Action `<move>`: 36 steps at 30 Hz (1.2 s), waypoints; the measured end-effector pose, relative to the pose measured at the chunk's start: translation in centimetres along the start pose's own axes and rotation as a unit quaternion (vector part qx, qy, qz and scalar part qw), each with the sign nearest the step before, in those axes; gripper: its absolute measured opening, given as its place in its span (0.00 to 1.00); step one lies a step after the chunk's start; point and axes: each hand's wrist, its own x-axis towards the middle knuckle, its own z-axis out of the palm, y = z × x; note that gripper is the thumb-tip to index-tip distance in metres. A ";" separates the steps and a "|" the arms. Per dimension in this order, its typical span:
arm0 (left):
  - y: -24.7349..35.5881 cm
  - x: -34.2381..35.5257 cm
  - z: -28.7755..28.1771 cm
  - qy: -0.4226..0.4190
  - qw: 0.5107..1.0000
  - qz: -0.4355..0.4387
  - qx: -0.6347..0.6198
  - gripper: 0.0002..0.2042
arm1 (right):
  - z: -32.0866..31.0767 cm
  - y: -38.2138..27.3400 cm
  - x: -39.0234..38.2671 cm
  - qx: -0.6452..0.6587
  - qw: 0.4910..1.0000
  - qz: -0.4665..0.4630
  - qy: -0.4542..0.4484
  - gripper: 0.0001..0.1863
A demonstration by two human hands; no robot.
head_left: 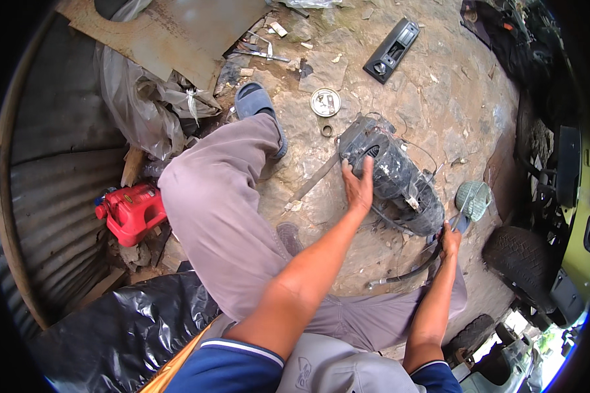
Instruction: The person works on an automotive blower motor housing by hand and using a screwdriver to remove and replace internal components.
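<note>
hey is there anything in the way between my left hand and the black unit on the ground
Nothing visible: your left hand is already against the black unit. The round tin lies beyond, clear of both.

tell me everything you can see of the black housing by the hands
The black housing looks like scuffed, dusty plastic, long and bulky, with a round dark opening toward its far end and thin wires along its right side. It lies slantwise on the rough ground. The left hand touches its left side; the right hand is at its near end, contact unclear.
</note>
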 end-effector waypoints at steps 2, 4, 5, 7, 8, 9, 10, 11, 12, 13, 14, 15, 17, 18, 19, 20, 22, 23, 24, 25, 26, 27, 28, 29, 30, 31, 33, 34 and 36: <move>0.8 -1.4 1.1 0.006 0.999 0.048 0.020 0.56 | -0.2 -0.8 0.2 -0.019 1.000 0.003 -0.005 0.16; 1.7 -2.0 0.9 -0.025 0.999 0.029 0.017 0.55 | -0.8 -1.3 0.4 -0.048 0.999 -0.004 0.000 0.17; 2.2 -2.5 0.9 -0.043 0.999 0.016 0.015 0.54 | -1.4 -1.1 0.5 -0.065 0.998 -0.004 0.005 0.17; 2.1 -2.9 1.5 -0.027 1.000 0.015 -0.004 0.54 | -3.3 -1.6 1.2 -0.143 0.985 -0.076 0.060 0.19; 1.4 -2.2 1.2 0.000 1.000 0.017 -0.005 0.55 | -1.6 -6.4 -1.7 -0.133 0.988 -0.077 0.034 0.19; 1.1 -2.0 1.3 0.012 1.000 0.018 -0.009 0.56 | -1.2 -11.3 -4.7 -0.122 0.989 -0.075 0.024 0.19; 1.4 -2.3 1.9 0.019 1.000 0.007 -0.014 0.57 | -1.9 -14.0 -5.8 -0.142 0.983 -0.113 0.011 0.19; 1.4 -2.6 2.5 0.029 0.999 -0.004 -0.018 0.58 | -2.4 -16.4 -6.8 -0.163 0.975 -0.150 -0.004 0.19; 1.4 -2.7 2.8 0.041 0.999 -0.015 -0.020 0.59 | -2.0 -19.7 -9.0 -0.135 0.977 -0.163 -0.033 0.18; 1.5 -2.6 2.8 0.027 0.999 -0.026 -0.017 0.60 | -1.3 -22.7 -11.2 -0.107 0.977 -0.176 -0.062 0.16; 1.9 -2.6 2.7 0.009 0.999 -0.035 -0.013 0.61 | -1.3 -24.1 -12.0 -0.091 0.970 -0.199 -0.106 0.13; 2.3 -2.5 2.6 -0.003 0.999 -0.046 -0.010 0.62 | -0.1 -27.0 -14.8 -0.110 0.960 -0.207 -0.151 0.12; 2.8 -2.1 2.4 0.001 0.998 -0.055 -0.027 0.63 | 3.2 -32.5 -20.0 -0.241 0.929 -0.219 -0.179 0.14; 3.0 -2.1 2.7 -0.004 0.998 -0.059 -0.033 0.63 | 3.9 -33.3 -19.8 -0.319 0.887 -0.275 -0.187 0.16; 3.1 -2.1 2.9 -0.009 0.997 -0.062 -0.043 0.63 | 4.6 -34.1 -19.6 -0.394 0.836 -0.327 -0.195 0.18; 3.4 -1.8 2.9 -0.006 0.996 -0.068 -0.060 0.62 | 6.3 -36.0 -21.0 -0.453 0.804 -0.330 -0.197 0.20; 3.7 -1.3 3.1 0.002 0.994 -0.070 -0.081 0.62 | 9.4 -37.7 -21.9 -0.534 0.739 -0.345 -0.225 0.21; 3.9 -1.2 3.5 0.006 0.994 -0.070 -0.088 0.61 | 10.6 -38.0 -21.6 -0.566 0.705 -0.360 -0.230 0.22; 4.1 -1.3 3.8 0.005 0.993 -0.068 -0.093 0.61 | 11.6 -38.0 -21.3 -0.594 0.689 -0.350 -0.223 0.22; 4.3 -1.3 4.1 -0.006 0.993 -0.078 -0.088 0.61 | 12.5 -37.9 -20.8 -0.621 0.672 -0.340 -0.217 0.22; 4.4 -1.3 4.3 -0.015 0.993 -0.086 -0.083 0.60 | 13.2 -37.7 -20.3 -0.647 0.654 -0.331 -0.212 0.21; 4.5 -1.2 4.5 -0.024 0.992 -0.094 -0.077 0.60 | 13.7 -37.5 -19.7 -0.651 0.650 -0.332 -0.210 0.22; 4.6 -1.3 4.7 -0.024 0.994 -0.089 -0.065 0.60 | 14.1 -37.3 -19.1 -0.655 0.646 -0.332 -0.209 0.22; 4.6 -1.0 4.9 -0.017 0.995 -0.084 -0.053 0.60 | 14.6 -37.3 -18.7 -0.658 0.640 -0.337 -0.211 0.22; 4.5 -0.9 5.1 -0.011 0.996 -0.079 -0.041 0.60 | 15.1 -37.5 -18.9 -0.649 0.647 -0.336 -0.218 0.22; 4.4 -0.7 5.2 -0.008 0.995 -0.081 -0.051 0.60 | 15.4 -37.6 -18.4 -0.647 0.645 -0.338 -0.226 0.23; 4.2 -0.9 5.1 -0.009 0.994 -0.084 -0.068 0.60 | 15.6 -37.5 -17.4 -0.641 0.647 -0.337 -0.240 0.24; 4.2 -1.0 5.1 -0.011 0.994 -0.085 -0.067 0.60 | 15.7 -37.6 -17.3 -0.633 0.660 -0.322 -0.245 0.24; 4.3 -0.9 5.1 -0.008 0.994 -0.083 -0.064 0.60 | 16.1 -38.1 -17.0 -0.614 0.684 -0.299 -0.259 0.25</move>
